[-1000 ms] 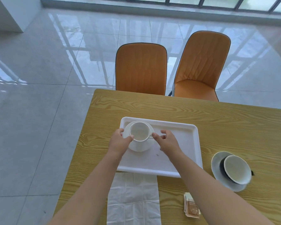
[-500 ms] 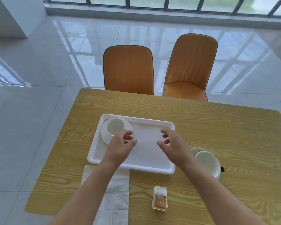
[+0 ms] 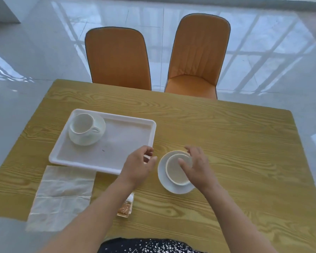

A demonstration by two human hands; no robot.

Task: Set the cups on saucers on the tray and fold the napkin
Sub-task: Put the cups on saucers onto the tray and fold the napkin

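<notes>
Now the second white ceramic cup [image 3: 173,172] sits on its round white saucer [image 3: 171,189] just right of the white rectangular plastic tray [image 3: 128,139]. The right hand [image 3: 197,167] arches over the cup's rim; I cannot tell whether it grips. The left hand [image 3: 138,165], loosely curled and empty, hovers at the tray's near right corner. It is probably best to lift by the saucer's opposite edges and keep it level, so the cup cannot slide.

Two cups [image 3: 81,126] [image 3: 173,173], two saucers [image 3: 101,123] [image 3: 177,189], one tray [image 3: 128,139], one napkin [image 3: 62,194], two chairs [image 3: 117,57] [image 3: 199,52].
</notes>
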